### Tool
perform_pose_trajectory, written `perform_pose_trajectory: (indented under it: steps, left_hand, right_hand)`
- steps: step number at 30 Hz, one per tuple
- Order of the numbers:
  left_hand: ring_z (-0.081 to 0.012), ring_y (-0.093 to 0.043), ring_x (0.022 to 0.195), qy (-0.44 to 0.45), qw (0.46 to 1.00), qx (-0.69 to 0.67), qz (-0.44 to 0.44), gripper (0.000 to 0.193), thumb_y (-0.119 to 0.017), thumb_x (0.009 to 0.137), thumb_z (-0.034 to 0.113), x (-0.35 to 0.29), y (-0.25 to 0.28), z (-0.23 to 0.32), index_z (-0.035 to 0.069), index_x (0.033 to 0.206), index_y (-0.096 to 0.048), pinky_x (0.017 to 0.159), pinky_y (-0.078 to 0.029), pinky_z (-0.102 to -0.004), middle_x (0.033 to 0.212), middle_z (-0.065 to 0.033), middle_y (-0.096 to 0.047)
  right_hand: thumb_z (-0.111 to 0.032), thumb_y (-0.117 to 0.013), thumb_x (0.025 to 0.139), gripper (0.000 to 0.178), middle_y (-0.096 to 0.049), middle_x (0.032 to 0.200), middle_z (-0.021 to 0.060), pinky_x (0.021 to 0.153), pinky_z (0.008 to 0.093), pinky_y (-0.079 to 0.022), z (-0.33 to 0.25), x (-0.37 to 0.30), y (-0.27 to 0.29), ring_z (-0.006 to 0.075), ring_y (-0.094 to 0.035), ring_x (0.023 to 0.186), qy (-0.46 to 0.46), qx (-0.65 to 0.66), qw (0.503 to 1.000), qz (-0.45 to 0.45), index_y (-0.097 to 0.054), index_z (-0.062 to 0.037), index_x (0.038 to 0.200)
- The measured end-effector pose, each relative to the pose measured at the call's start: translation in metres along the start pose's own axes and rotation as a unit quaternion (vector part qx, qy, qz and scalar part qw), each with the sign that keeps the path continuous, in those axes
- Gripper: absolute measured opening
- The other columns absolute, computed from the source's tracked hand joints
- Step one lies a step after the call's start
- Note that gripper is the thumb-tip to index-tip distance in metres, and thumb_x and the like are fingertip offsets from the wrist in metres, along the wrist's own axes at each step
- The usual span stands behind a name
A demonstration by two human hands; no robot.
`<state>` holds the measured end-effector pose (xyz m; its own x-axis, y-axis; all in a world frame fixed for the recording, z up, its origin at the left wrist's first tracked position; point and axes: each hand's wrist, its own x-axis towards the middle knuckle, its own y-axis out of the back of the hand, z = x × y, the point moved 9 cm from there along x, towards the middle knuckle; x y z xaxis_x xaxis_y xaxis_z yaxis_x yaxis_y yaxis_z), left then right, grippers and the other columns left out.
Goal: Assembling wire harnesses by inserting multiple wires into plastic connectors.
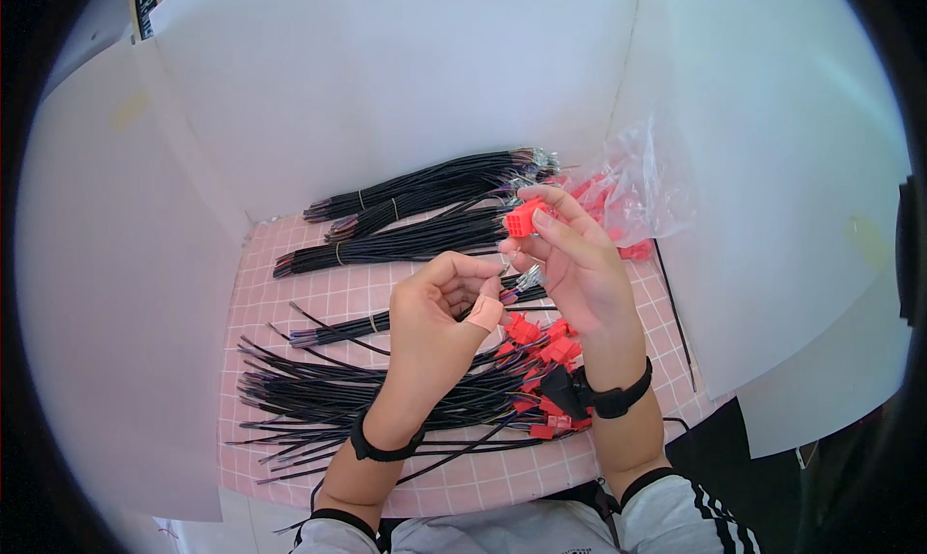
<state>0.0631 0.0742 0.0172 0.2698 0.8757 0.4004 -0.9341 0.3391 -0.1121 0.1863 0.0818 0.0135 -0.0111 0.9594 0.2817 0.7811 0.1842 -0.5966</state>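
My right hand (591, 279) is raised over the table and pinches a red plastic connector housing (521, 220) between thumb and fingers, its square openings facing left. Just below and left of it, my left hand (430, 312) is closed, thumb against fingertips, on a thin wire end (504, 266) with a small metallic tip. Most of that wire is hidden behind the fingers. The tip is near the housing but apart from it. A pale bandage or finger cover (485, 312) wraps my left thumb. Beneath my hands lies a small bundle of black cables (338, 332) with bare terminals at its right end.
Several tied bundles of black cables (406, 240) lie at the back. Nearer me, a loose pile of black cables (299, 390) ends in red connectors (555, 351). A clear plastic bag (647, 192) holds red housings at the back right. White panels (386, 81) surround the pink checked table (463, 486).
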Motion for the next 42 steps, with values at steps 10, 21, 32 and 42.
perform_pose_trajectory:
  steps: [10,21,32,42]
  left_hand:
    - [-0.0080,-0.054,0.052,0.051,0.999,0.007,0.006,0.009,-0.058,0.079,0.005,0.002,0.002,-0.007,-0.003,0.077,-0.055,0.043,-0.040,-0.0174,0.066,-0.0060,-0.057]
    - [-0.0057,-0.054,0.056,0.048,0.998,0.025,0.016,0.009,-0.058,0.079,0.005,0.002,0.005,-0.005,-0.003,0.075,-0.054,0.046,-0.043,-0.0170,0.065,-0.0046,-0.057]
    - [-0.0035,-0.050,0.052,0.014,0.996,0.068,0.048,0.006,-0.058,0.077,0.001,0.002,0.009,-0.003,-0.003,0.074,-0.055,0.047,-0.040,-0.0166,0.062,-0.0029,-0.057]
    - [-0.0052,-0.054,0.059,-0.031,0.994,0.095,0.033,0.007,-0.058,0.076,0.001,0.006,0.009,-0.003,-0.005,0.080,-0.057,0.053,-0.043,-0.0171,0.068,-0.0050,-0.060]
  right_hand:
    - [-0.012,-0.053,0.084,0.035,-0.058,0.089,0.0084,0.070,0.0290,-0.049,0.001,-0.001,-0.004,0.0191,-0.059,0.080,0.000,-0.024,0.999,-0.022,-0.043,-0.0033,0.116]
    - [-0.011,-0.054,0.083,0.034,-0.057,0.089,0.0077,0.070,0.0277,-0.048,-0.001,-0.001,-0.011,0.0157,-0.057,0.082,0.015,-0.081,0.996,-0.036,-0.046,-0.0028,0.115]
    - [-0.010,-0.055,0.082,0.032,-0.058,0.088,0.0062,0.071,0.0254,-0.047,0.001,0.000,-0.012,0.0122,-0.056,0.082,0.030,-0.121,0.992,-0.035,-0.049,-0.0026,0.113]
    - [-0.009,-0.058,0.079,0.029,-0.060,0.087,0.0052,0.065,0.0216,-0.046,-0.003,0.000,-0.008,0.0100,-0.056,0.079,0.062,-0.170,0.983,-0.012,-0.053,-0.0039,0.107]
